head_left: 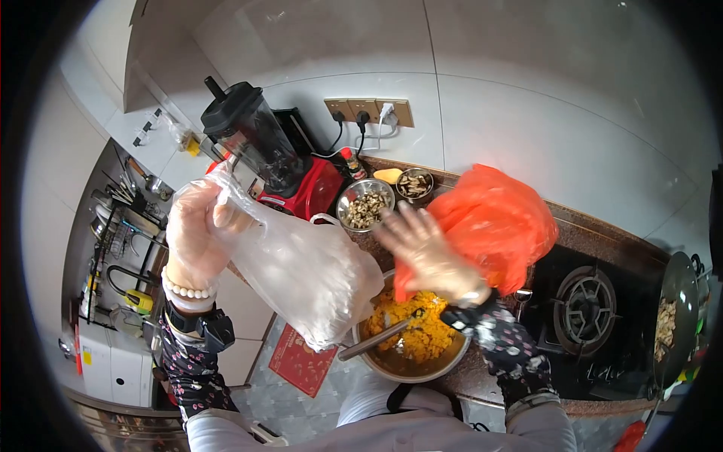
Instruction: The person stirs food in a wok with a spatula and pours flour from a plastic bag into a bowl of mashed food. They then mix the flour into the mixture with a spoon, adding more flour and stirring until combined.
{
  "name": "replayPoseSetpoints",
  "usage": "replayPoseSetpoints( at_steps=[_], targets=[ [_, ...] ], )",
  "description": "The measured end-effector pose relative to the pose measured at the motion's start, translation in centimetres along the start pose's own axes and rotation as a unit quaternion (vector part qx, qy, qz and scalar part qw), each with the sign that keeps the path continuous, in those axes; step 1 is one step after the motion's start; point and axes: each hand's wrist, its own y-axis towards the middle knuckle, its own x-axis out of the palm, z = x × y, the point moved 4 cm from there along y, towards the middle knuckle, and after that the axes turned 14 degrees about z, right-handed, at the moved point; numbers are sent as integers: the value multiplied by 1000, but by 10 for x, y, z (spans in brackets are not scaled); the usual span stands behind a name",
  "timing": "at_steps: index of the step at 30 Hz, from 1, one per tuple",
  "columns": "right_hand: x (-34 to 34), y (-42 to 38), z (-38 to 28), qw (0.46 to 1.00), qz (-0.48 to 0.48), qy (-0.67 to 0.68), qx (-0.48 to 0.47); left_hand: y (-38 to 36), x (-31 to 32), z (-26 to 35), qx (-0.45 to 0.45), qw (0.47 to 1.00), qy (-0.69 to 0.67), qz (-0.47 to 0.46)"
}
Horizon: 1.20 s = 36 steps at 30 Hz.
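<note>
The brown counter (482, 383) curves across the middle, carrying the black gas stove (606, 350) at right. A wok (679, 275) with browned bits in it stands tilted in view at the right edge. The black-lidded blender (260, 143) on its red base stands upper left of centre. Left of centre hangs a full, whitish plastic bag (309, 271), its lower end beside the steel bowl; I can't tell if they touch. Right of centre sits a crumpled red bag (501, 218). The steel bowl (444, 367), low in the centre, holds crumbly yellow food (433, 328), with a long handle (376, 339) slanting out over its left rim. The left hand (199, 230) has its fingers clamped on the whitish bag's gathered neck. The right hand (433, 252) is held out above the bowl, fingers apart, in front of the red bag; whether it touches that, I can't tell. Beyond it are a bowl of chopped pieces (365, 211) and a smaller bowl of dark strips (414, 183).
</note>
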Motion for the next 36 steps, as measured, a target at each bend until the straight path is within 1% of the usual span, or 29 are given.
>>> replayPoseSetpoints(
  at_steps=[2,3,4,8,9,11,13,14,15,16,17,18,19,20,22,23,24,25,26,27,28,29,30,31,32,33,34,35,36],
  targets=[
    [54,1,-7,993,-79,-87,15,-5,-5,7,-6,1000,-16,-12],
    [79,3,-9,994,-94,-53,32,-1,-15,9,5,997,-29,-77],
    [101,5,-9,993,-109,-21,48,-4,-18,13,15,996,-31,-80],
    [115,12,-3,981,-186,-7,54,-12,-32,24,45,994,-44,-86],
    [104,4,5,988,-142,-40,39,-14,-37,26,46,995,-43,-72],
    [71,-6,31,990,54,-118,50,-23,-42,27,45,997,-40,-52],
    [23,-15,60,966,195,-124,117,-27,-48,26,36,998,-27,-46],
    [-3,-23,73,936,245,-183,172,-30,-50,25,32,998,-21,-43],
    [-9,-41,118,905,322,-179,213,-33,-47,23,37,998,4,-57],
    [-29,-54,135,846,393,-262,247,-33,-51,20,33,998,23,-42],
    [-46,-67,156,805,398,-327,293,-34,-54,17,29,998,43,-28],
    [-64,-80,176,760,397,-384,342,-34,-57,14,24,997,65,-15],
    [-75,-91,200,740,354,-410,398,-37,-53,12,35,995,90,-15],
    [-70,-100,222,749,289,-412,431,-39,-52,10,26,996,87,-23],
    [-43,-111,261,830,130,-356,409,-42,-51,8,12,996,80,-41],
    [-19,-117,276,869,81,-327,363,-51,-43,10,-2,995,79,67],
    [7,-127,295,902,65,-305,298,-53,-38,13,4,995,82,54],
    [13,-116,281,928,65,-289,224,-54,-35,16,11,995,86,45],
    [3,-126,279,937,48,-153,309,-61,-39,16,14,995,90,49],
    [-30,-114,234,914,49,-12,404,-62,-38,15,36,995,94,22],
    [-66,-98,181,863,58,98,492,-63,-33,15,34,996,80,-16],
    [-73,-114,198,890,74,43,448,-64,-29,13,31,996,64,-63],
    [-81,-124,199,910,36,-55,410,-66,-25,11,28,992,45,-113],
    [-91,-131,193,917,3,-154,368,-70,-22,11,15,992,39,-121],
    [-106,-143,187,896,-86,-290,325,-72,-19,8,19,991,37,-123],
    [-118,-153,177,849,-174,-417,275,-72,-14,3,20,991,35,-127],
    [-127,-178,157,860,-66,-432,263,-72,-11,0,21,990,31,-136],
    [-154,-163,83,820,118,-276,488,-72,-5,-2,-24,982,4,-188],
    [-151,-165,47,830,215,-190,478,-74,6,-4,-36,973,17,-226]
  ],
)
